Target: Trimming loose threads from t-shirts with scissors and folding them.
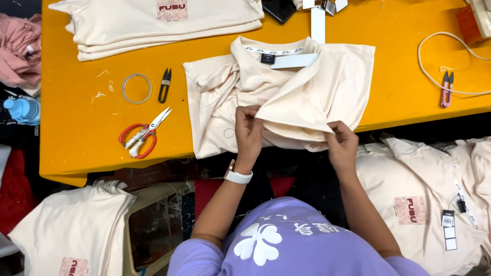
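On the orange table lie red-handled scissors and a tape ring, within reach. The left hand and right hand both pinch the folded edge of the cream shirt at the near edge of the table, keeping the fold flat.

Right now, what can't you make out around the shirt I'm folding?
Head view only:
- Underside of the cream shirt: hidden by its own folds.
- Left hand and right hand fingertips: tucked under the fabric.
- Dark object at the top: cut off by the frame edge.
- White cord: runs off the right edge.
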